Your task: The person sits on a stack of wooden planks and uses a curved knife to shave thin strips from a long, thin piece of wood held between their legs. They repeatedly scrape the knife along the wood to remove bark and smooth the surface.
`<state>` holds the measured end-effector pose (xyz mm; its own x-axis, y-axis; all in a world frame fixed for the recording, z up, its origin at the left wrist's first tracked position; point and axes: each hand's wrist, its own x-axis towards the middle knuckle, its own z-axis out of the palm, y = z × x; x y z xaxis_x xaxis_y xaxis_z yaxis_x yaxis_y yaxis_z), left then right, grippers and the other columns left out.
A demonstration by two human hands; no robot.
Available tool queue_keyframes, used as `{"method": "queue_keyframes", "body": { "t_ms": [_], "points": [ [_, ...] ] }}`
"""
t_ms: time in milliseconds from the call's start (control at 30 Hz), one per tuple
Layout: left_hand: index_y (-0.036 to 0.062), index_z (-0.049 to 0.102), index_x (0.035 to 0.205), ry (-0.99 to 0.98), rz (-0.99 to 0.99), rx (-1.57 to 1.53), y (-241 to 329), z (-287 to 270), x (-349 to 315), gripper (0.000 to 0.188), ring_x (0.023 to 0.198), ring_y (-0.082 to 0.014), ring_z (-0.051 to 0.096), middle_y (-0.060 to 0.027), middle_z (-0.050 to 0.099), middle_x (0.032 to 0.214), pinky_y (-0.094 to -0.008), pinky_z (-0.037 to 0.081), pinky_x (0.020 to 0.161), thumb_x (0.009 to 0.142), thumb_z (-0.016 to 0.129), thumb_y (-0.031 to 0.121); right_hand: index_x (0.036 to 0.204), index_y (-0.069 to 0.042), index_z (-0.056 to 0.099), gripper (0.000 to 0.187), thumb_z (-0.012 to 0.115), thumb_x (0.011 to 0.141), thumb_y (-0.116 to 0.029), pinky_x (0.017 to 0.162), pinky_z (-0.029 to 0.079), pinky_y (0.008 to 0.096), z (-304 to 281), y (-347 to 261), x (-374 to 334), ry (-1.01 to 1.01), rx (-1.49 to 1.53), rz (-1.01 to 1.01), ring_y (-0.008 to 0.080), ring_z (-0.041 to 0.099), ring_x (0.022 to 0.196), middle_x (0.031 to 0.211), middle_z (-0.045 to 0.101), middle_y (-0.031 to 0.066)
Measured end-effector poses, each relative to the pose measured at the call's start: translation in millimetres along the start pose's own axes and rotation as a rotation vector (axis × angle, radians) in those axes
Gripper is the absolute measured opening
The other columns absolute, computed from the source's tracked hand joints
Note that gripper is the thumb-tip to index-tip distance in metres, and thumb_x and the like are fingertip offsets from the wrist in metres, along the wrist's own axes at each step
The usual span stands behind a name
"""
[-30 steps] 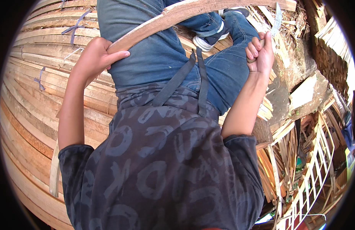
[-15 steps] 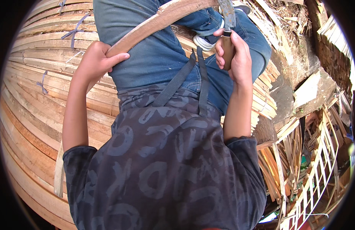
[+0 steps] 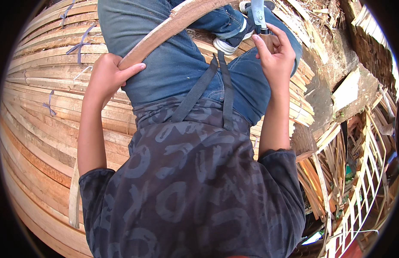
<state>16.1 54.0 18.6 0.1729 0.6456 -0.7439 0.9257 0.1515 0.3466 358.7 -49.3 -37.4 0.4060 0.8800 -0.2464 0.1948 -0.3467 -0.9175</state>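
Note:
My left hand is closed round the near end of a long piece of wood, its thumb lying along the edge. The wood slants up to the right across my jeans and leaves the top of the picture; its upper edge has a rough notch. In my right hand is a knife with a wooden handle, mostly covered by the fingers. Its grey metal blade points away from me, and the tip is cut off by the picture's top edge. The blade stands to the right of the wood, apart from it.
Bundles of wooden strips, tied with purple bands, lie under me and to my left. At right are a stone block, a wood block, a heap of offcuts and a pale lattice.
My right hand has moved slightly up and right with the knife, and the blade has turned and come away from the wood. My left hand keeps its hold on the wood.

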Motion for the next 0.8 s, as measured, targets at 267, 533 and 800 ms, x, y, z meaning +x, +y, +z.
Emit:
{"method": "queue_keyframes", "body": {
  "t_ms": [267, 533, 800],
  "points": [
    [-0.002, 0.057, 0.055, -0.019, 0.003, -0.002, -1, -2, 1, 0.045, 0.042, -0.0104, 0.049, -0.0038, 0.051, 0.047, -0.0283, 0.036, 0.038, 0.073, 0.083, 0.029, 0.113, -0.002, 0.066, 0.035, 0.076, 0.08, -0.008, 0.069, 0.05, 0.0232, -1, 2, 7, -0.015, -0.142, -0.153, 0.0078, 0.063, 0.077, 0.083, 0.071, 0.0064],
    [-0.0018, 0.057, 0.054, -0.007, 0.0, 0.028, 7, -2, 1, 0.043, 0.042, -0.0106, 0.049, -0.0037, 0.05, 0.046, -0.0286, 0.035, 0.038, 0.073, 0.084, 0.027, 0.112, -0.003, 0.067, 0.034, 0.075, 0.08, -0.007, 0.072, 0.052, 0.0247, -7, -1, 11, -0.023, -0.228, -0.189, 0.011, 0.067, 0.079, 0.086, 0.072, 0.0112],
    [-0.0027, 0.059, 0.051, -0.023, 0.039, 0.023, 1, -2, 3, 0.054, 0.037, -0.0138, 0.05, -0.0071, 0.05, 0.042, -0.0299, 0.038, 0.038, 0.072, 0.082, 0.041, 0.111, -0.004, 0.068, 0.033, 0.077, 0.08, -0.01, 0.07, 0.052, 0.0241, -17, -1, 16, 0.135, -0.2, -0.142, 0.0099, 0.066, 0.08, 0.087, 0.072, 0.011]
  ]
}}
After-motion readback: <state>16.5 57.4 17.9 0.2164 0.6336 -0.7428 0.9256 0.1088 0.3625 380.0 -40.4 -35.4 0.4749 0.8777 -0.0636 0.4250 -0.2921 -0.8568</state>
